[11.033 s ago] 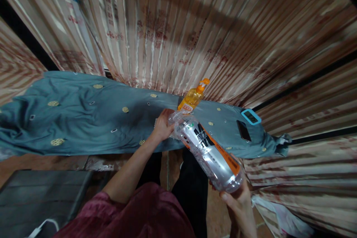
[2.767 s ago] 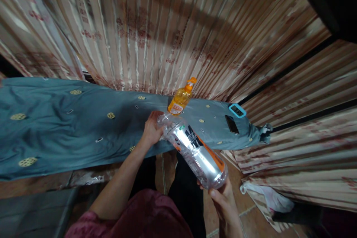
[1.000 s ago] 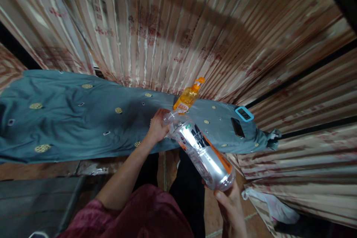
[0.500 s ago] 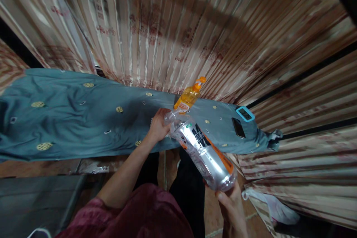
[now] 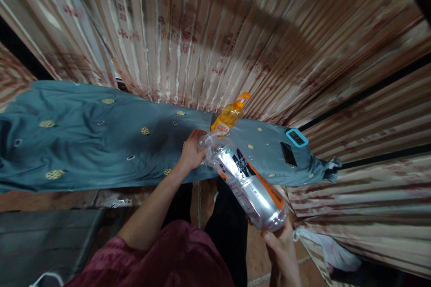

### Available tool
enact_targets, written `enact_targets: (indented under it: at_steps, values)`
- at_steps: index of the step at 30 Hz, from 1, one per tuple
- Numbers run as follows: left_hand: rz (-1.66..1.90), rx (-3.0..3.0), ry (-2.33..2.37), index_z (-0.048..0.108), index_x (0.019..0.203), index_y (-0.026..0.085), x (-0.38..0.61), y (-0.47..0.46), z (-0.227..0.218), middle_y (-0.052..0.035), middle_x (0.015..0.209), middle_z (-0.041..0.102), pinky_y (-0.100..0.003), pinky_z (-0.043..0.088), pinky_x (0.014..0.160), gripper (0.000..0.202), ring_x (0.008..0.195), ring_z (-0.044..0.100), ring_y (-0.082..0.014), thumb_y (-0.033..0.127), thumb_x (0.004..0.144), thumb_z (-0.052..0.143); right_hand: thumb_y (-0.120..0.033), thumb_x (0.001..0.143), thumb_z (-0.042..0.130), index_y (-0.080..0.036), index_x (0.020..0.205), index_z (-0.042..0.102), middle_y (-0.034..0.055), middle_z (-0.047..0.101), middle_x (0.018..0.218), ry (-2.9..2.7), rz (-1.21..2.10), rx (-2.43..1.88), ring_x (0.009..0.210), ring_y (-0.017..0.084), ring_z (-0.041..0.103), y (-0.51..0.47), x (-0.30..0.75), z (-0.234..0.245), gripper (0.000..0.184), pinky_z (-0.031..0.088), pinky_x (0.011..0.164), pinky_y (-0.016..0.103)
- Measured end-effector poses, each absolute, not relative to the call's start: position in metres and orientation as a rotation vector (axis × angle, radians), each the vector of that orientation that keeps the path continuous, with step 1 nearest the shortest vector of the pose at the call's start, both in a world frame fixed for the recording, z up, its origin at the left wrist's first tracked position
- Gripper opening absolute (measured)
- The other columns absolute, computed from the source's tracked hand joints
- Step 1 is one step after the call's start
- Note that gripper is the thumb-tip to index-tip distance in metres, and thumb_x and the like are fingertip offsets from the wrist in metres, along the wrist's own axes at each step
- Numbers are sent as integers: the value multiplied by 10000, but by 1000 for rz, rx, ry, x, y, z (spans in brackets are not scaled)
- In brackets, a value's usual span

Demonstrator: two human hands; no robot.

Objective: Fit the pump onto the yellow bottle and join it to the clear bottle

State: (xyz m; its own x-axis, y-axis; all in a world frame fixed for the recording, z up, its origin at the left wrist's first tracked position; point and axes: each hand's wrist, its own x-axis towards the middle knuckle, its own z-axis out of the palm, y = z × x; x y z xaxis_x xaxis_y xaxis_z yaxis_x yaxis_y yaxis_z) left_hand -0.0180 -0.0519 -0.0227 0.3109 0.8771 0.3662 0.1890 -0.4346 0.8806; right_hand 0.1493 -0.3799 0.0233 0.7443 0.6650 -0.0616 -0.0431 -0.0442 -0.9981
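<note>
A large clear plastic bottle [image 5: 247, 184] with a silver and orange label slants across the view between my two hands. My left hand [image 5: 194, 150] is closed around its neck end, at the upper left. At the lower right, my right hand [image 5: 281, 242] grips the bottle's base from below, with the thumb showing and most fingers hidden behind it. Just beyond the neck, an orange dishwashing-liquid bottle [image 5: 227, 118] with an orange cap stands on the blue-green cloth [image 5: 84, 143], partly overlapped by the clear bottle.
A black phone [image 5: 288, 154] and a small blue-framed digital clock [image 5: 296, 137] lie on the cloth at the right. Pleated patterned curtains [image 5: 202, 31] hang behind and to the right. A whitish plastic bag [image 5: 336, 251] lies low on the right.
Almost nothing differs. Both hands keep their hold on the clear bottle, and its base end has shifted very slightly to the right.
</note>
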Motion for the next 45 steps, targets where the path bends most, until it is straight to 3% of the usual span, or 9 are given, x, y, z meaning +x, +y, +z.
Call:
enact_targets:
  at_steps: [6,11,23,28,33,36,39,42,45]
  values:
    - [1158,1838,964,791,1095,247,-18,-51,-22,-124,1151,856,-526,716,1051,607,1125,836,-383,827,968,916,-571,557,1217,-383,1696,797,69,937,1389,-547,636,-1558,1405,457,875,-380,148,32,1229,607,1367,645]
    - [1137,1846,959,792,1083,245,-19,-52,-20,-131,1143,861,-532,719,1058,611,1112,840,-385,833,966,912,-578,582,1215,-401,1751,755,90,925,1453,-565,583,-1529,1437,440,860,-382,155,25,1269,669,1275,570]
    - [1144,1833,943,807,1086,243,-20,-52,-18,-128,1147,859,-550,723,1071,547,1120,841,-385,763,975,937,-483,549,1236,-418,1674,812,47,947,1299,-604,561,-1513,1013,359,925,-381,157,26,1204,745,1097,519]
    - [1154,1829,939,812,1095,241,-19,-51,-19,-131,1141,851,-544,725,1066,527,1130,845,-388,733,971,955,-464,557,1231,-401,1692,803,64,939,1392,-570,607,-1523,1086,361,916,-379,152,34,1215,712,1190,534]
    - [1140,1821,935,816,1098,241,-19,-51,-19,-135,1154,857,-553,732,1072,521,1137,848,-388,729,974,951,-435,536,1237,-424,1708,794,70,930,1486,-579,594,-1501,1207,377,920,-379,154,31,1253,732,1151,488]
    - [1139,1823,927,814,1093,240,-19,-51,-20,-144,1163,864,-565,729,1079,536,1144,850,-395,748,975,939,-435,530,1240,-407,1733,775,104,915,1553,-578,577,-1512,1312,416,909,-380,155,29,1290,725,1190,525]
    - [1147,1820,943,810,1095,240,-19,-52,-20,-147,1166,866,-571,729,1077,550,1139,852,-398,760,971,937,-448,543,1229,-375,1675,819,119,898,1594,-585,576,-1525,1439,448,865,-379,154,32,1206,707,1230,541]
    - [1147,1825,961,807,1095,240,-19,-52,-19,-143,1170,868,-562,733,1076,550,1137,852,-392,756,965,949,-459,560,1214,-408,1606,851,77,878,1642,-572,619,-1527,1467,425,855,-378,151,37,1109,692,1257,521]
    - [1146,1830,958,804,1090,240,-19,-53,-18,-144,1170,868,-555,734,1074,558,1145,851,-394,765,965,945,-481,546,1211,-381,1600,847,98,874,1646,-577,610,-1551,1486,444,847,-377,150,40,1120,706,1237,526]
